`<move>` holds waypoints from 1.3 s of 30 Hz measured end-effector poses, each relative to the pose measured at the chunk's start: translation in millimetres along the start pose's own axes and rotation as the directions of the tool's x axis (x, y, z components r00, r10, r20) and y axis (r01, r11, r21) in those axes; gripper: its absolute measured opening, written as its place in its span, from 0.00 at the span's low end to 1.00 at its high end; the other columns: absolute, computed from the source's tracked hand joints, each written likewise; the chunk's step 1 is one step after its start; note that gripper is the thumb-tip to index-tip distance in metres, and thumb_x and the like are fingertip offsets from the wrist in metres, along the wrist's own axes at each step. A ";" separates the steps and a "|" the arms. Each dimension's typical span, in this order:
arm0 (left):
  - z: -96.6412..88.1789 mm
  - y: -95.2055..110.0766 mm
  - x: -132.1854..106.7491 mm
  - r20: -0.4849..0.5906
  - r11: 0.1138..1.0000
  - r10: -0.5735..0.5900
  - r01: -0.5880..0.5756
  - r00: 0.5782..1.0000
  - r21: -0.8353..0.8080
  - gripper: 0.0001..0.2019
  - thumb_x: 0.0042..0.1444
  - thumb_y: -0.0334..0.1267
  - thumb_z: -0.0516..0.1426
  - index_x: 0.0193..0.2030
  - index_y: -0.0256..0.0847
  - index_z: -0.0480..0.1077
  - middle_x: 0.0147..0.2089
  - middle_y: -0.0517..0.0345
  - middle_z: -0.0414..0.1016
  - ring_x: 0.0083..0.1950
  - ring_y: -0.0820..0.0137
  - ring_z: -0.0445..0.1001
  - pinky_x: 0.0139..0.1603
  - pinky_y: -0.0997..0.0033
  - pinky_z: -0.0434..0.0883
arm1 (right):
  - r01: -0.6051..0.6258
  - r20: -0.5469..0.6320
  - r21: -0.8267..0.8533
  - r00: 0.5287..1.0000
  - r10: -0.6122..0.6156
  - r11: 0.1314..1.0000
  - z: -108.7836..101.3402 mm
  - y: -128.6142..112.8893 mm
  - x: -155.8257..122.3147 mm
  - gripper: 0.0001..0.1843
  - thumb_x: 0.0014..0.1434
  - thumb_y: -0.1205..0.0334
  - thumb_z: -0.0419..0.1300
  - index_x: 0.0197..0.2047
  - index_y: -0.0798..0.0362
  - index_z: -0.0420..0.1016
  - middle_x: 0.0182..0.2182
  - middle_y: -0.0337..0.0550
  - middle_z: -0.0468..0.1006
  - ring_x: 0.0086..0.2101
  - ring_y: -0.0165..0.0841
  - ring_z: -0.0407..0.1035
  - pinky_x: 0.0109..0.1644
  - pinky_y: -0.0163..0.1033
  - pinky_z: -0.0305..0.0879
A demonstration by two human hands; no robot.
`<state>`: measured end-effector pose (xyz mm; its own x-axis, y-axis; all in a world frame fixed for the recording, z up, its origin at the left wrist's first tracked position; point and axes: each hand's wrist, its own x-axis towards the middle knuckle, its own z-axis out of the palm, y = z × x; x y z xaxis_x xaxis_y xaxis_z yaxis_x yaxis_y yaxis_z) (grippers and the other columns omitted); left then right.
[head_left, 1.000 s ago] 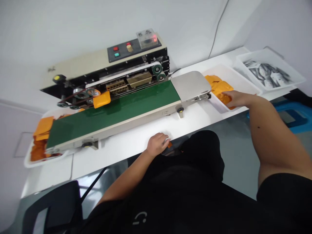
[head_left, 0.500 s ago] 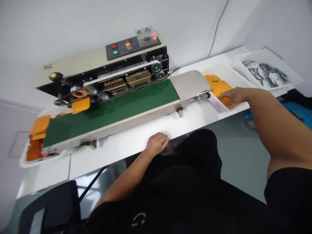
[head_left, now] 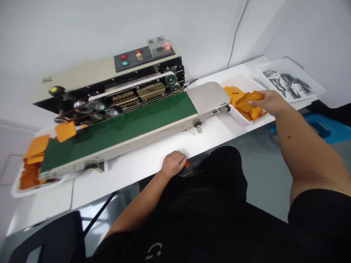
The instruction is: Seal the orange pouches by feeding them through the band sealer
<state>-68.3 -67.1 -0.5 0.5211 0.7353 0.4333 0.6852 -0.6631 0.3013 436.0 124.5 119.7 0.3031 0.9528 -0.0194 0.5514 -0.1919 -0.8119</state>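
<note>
Left hand (head_left: 173, 164): rests on the edge of the white table (head_left: 128, 175), fingers curled together; cannot tell whether they grip anything.
Near the left fingers: a small orange piece (head_left: 187, 164) just beside the fingertips, at the table edge.
Right hand (head_left: 270, 102): out over the far end of the table, fingers pressed together, pinching an orange pouch (head_left: 246, 101).
Pouch position: sticks out from the right fingertips, just above a white tray (head_left: 241, 118) with more orange pouches (head_left: 233, 91) lying in it.
Beyond the right hand: a white tray (head_left: 301, 87) of grey-printed packets (head_left: 285, 84).
Machine: a band sealer (head_left: 82, 78) with a green conveyor belt (head_left: 117, 131), another orange pouch (head_left: 65, 131) at its left end.
Far left: orange pouches (head_left: 30, 175) piled in a white tray (head_left: 16, 191).
</note>
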 end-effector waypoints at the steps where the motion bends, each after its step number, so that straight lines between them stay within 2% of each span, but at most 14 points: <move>1: -0.2 -0.2 0.2 -0.002 1.000 0.000 0.000 1.000 0.000 0.12 0.76 0.38 0.56 0.43 0.42 0.81 0.34 0.53 0.82 0.37 0.65 0.80 0.40 0.65 0.75 | -0.053 -0.005 0.106 0.999 0.054 0.993 2.9 -2.1 1.1 0.20 0.62 0.71 0.78 0.56 0.66 0.84 0.49 0.59 0.88 0.38 0.28 0.78 0.50 0.41 0.75; 3: -1.0 -0.5 0.8 -0.010 1.000 0.001 -0.001 1.000 0.003 0.13 0.77 0.38 0.56 0.42 0.43 0.81 0.34 0.54 0.82 0.37 0.65 0.80 0.40 0.65 0.76 | -0.130 -0.029 0.346 0.988 0.149 0.929 9.1 -8.0 3.0 0.18 0.67 0.75 0.72 0.60 0.63 0.80 0.56 0.61 0.85 0.41 0.28 0.80 0.52 0.41 0.76; 7: -6.3 4.6 7.8 -0.031 1.000 -0.011 0.010 0.999 -0.026 0.13 0.76 0.38 0.56 0.41 0.43 0.80 0.34 0.54 0.83 0.36 0.66 0.81 0.38 0.65 0.76 | -0.132 -0.061 0.650 0.972 0.225 0.748 18.6 -21.7 -4.6 0.15 0.72 0.77 0.63 0.57 0.54 0.77 0.61 0.55 0.84 0.47 0.30 0.83 0.54 0.45 0.79; 9: -12.2 12.7 16.9 -0.054 0.997 -0.026 0.022 0.998 -0.071 0.12 0.76 0.39 0.56 0.43 0.44 0.81 0.35 0.53 0.84 0.37 0.65 0.81 0.39 0.64 0.78 | -0.116 -0.026 0.744 0.979 0.202 0.658 24.4 -27.3 -20.1 0.13 0.73 0.75 0.60 0.55 0.50 0.77 0.59 0.49 0.85 0.50 0.32 0.83 0.55 0.47 0.81; 12: -25.2 31.6 40.6 -0.124 0.987 -0.041 0.021 0.991 -0.157 0.09 0.76 0.40 0.58 0.49 0.44 0.81 0.41 0.50 0.86 0.40 0.62 0.83 0.44 0.60 0.81 | -0.109 0.107 0.836 0.994 0.035 0.538 42.7 -34.0 -62.3 0.13 0.72 0.68 0.65 0.56 0.44 0.76 0.53 0.43 0.87 0.52 0.37 0.83 0.56 0.48 0.84; 14: -34.6 45.7 62.5 -0.200 0.981 -0.033 -0.007 0.979 -0.193 0.10 0.74 0.43 0.60 0.55 0.45 0.80 0.47 0.46 0.87 0.46 0.58 0.85 0.50 0.54 0.83 | -0.136 0.197 0.855 0.978 -0.070 0.500 62.0 -39.4 -99.9 0.17 0.68 0.64 0.71 0.57 0.42 0.76 0.50 0.42 0.88 0.54 0.42 0.83 0.55 0.50 0.85; 17: -43.0 62.2 97.8 -0.308 0.977 -0.027 -0.040 0.951 -0.208 0.23 0.71 0.52 0.64 0.66 0.45 0.74 0.63 0.38 0.82 0.64 0.49 0.82 0.67 0.41 0.79 | -0.247 0.338 0.834 0.935 -0.103 0.494 96.1 -51.7 -157.4 0.15 0.68 0.59 0.74 0.55 0.43 0.78 0.49 0.44 0.88 0.54 0.48 0.83 0.53 0.52 0.87; 20: -39.6 70.5 124.8 -0.254 0.968 0.088 -0.143 0.963 -0.204 0.34 0.67 0.61 0.66 0.74 0.49 0.69 0.76 0.38 0.72 0.79 0.42 0.68 0.79 0.32 0.67 | -0.313 0.388 0.856 0.915 -0.110 0.412 126.4 -65.8 -200.1 0.21 0.61 0.55 0.80 0.54 0.46 0.81 0.50 0.43 0.88 0.48 0.40 0.84 0.52 0.43 0.86; 22: -32.5 72.9 134.0 -0.178 0.959 0.159 -0.195 0.971 -0.204 0.35 0.66 0.59 0.67 0.75 0.51 0.69 0.80 0.40 0.68 0.83 0.42 0.63 0.81 0.30 0.64 | -0.324 0.373 0.889 0.922 -0.101 0.323 141.2 -72.2 -216.2 0.24 0.57 0.55 0.83 0.53 0.47 0.82 0.50 0.40 0.88 0.45 0.34 0.85 0.50 0.35 0.84; 27: -16.0 75.2 131.6 -0.134 0.986 0.067 -0.086 0.989 -0.143 0.25 0.71 0.47 0.65 0.72 0.49 0.74 0.77 0.41 0.70 0.77 0.47 0.71 0.77 0.34 0.71 | -0.367 0.370 0.925 0.929 -0.013 0.102 161.8 -73.8 -226.3 0.16 0.64 0.56 0.78 0.53 0.44 0.83 0.52 0.36 0.89 0.51 0.30 0.85 0.58 0.33 0.83; 31: -9.5 78.0 122.7 -0.186 0.997 0.057 -0.066 0.981 -0.045 0.22 0.70 0.48 0.65 0.68 0.47 0.77 0.75 0.41 0.74 0.75 0.47 0.74 0.76 0.35 0.73 | -0.458 0.459 0.888 0.889 0.007 -0.028 170.1 -73.9 -228.4 0.13 0.71 0.55 0.69 0.57 0.46 0.83 0.56 0.40 0.88 0.58 0.33 0.83 0.65 0.38 0.81; 34: -7.9 80.0 118.9 -0.257 0.994 0.110 -0.106 0.960 0.031 0.19 0.71 0.47 0.64 0.63 0.41 0.79 0.74 0.40 0.76 0.78 0.47 0.72 0.76 0.39 0.74 | -0.534 0.537 0.838 0.843 0.003 -0.111 174.7 -78.4 -233.6 0.13 0.73 0.58 0.63 0.58 0.47 0.82 0.56 0.42 0.88 0.57 0.34 0.84 0.64 0.40 0.82; 36: -8.1 80.3 117.2 -0.260 0.990 0.136 -0.119 0.956 0.079 0.18 0.71 0.46 0.63 0.62 0.40 0.80 0.71 0.41 0.80 0.79 0.48 0.71 0.78 0.39 0.71 | -0.569 0.581 0.806 0.813 0.032 -0.161 178.6 -81.9 -237.9 0.13 0.75 0.60 0.60 0.57 0.49 0.82 0.54 0.43 0.89 0.54 0.33 0.85 0.61 0.38 0.83; 39: -8.9 79.0 114.4 -0.218 0.990 0.103 -0.079 0.970 0.115 0.19 0.70 0.47 0.63 0.62 0.40 0.80 0.65 0.43 0.85 0.77 0.45 0.74 0.85 0.28 0.58 | -0.588 0.611 0.784 0.787 0.081 -0.196 185.8 -86.0 -243.2 0.14 0.76 0.61 0.57 0.57 0.49 0.82 0.52 0.44 0.90 0.51 0.32 0.86 0.58 0.37 0.85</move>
<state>41.0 -36.5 80.4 0.4652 0.6146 0.6370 0.6955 -0.6990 0.1665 170.5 -46.9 85.8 -0.1915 0.8784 -0.4379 -0.8963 -0.3384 -0.2867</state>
